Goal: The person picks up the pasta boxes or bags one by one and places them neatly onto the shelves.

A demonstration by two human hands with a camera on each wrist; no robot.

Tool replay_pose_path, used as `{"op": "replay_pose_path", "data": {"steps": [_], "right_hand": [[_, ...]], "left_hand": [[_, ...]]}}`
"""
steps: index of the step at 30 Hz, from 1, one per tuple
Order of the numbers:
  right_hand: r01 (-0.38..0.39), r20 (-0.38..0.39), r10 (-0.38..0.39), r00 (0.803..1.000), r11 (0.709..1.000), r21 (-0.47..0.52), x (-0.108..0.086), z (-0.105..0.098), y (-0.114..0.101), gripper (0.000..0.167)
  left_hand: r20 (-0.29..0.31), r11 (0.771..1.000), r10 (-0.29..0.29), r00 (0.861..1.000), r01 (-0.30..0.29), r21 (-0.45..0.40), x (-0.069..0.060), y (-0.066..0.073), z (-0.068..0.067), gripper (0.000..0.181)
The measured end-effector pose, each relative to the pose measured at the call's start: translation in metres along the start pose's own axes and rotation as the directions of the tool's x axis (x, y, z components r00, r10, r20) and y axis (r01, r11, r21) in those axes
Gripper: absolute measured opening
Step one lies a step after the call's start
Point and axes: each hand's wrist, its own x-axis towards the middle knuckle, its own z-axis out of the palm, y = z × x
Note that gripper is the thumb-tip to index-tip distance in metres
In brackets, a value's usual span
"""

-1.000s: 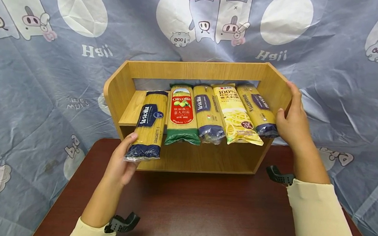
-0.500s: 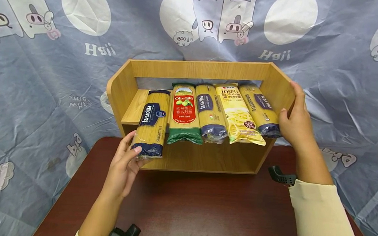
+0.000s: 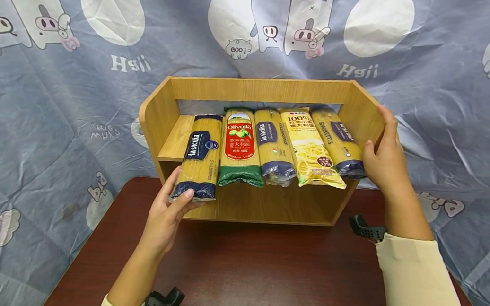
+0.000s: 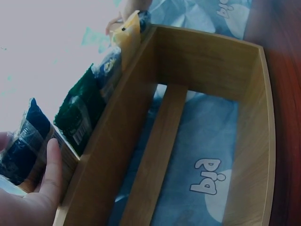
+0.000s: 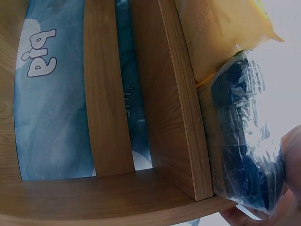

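Note:
At the left end of a wooden shelf's top board, my left hand grips the near end of a La Sicilia spaghetti pack, thumb on its dark blue end. In the left wrist view that pack lies at the board's edge, fingers beneath it. My right hand holds the shelf's right side panel, beside another blue-ended spaghetti pack. Between the two packs lie a red and green Olivoilà spaghetti pack, a blue-labelled spaghetti pack and a yellow pasta pack.
The wooden shelf stands on a dark red table. Below the packs is a lower compartment with an open back, seen in both wrist views. A blue printed cloth hangs behind and at the sides.
My left hand has brought its thumb onto the spaghetti pack's near end and pushed the pack slightly back and right, closer to the Olivoilà pack. My right hand stays on the side panel.

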Motion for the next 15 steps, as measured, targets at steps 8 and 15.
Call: {"op": "replay_pose_path", "data": {"steps": [8,15], "right_hand": [[0.005,0.002,-0.005,1.0,1.0,-0.008,0.001,-0.001,0.0,0.078],[0.003,0.006,-0.003,1.0,1.0,-0.006,0.0,-0.001,0.001,0.079]], "left_hand": [[0.007,0.999,-0.006,1.0,0.005,0.032,0.013,-0.005,-0.001,0.067],[0.018,0.998,-0.024,1.0,0.023,0.058,0.026,-0.007,-0.003,0.068]]}}
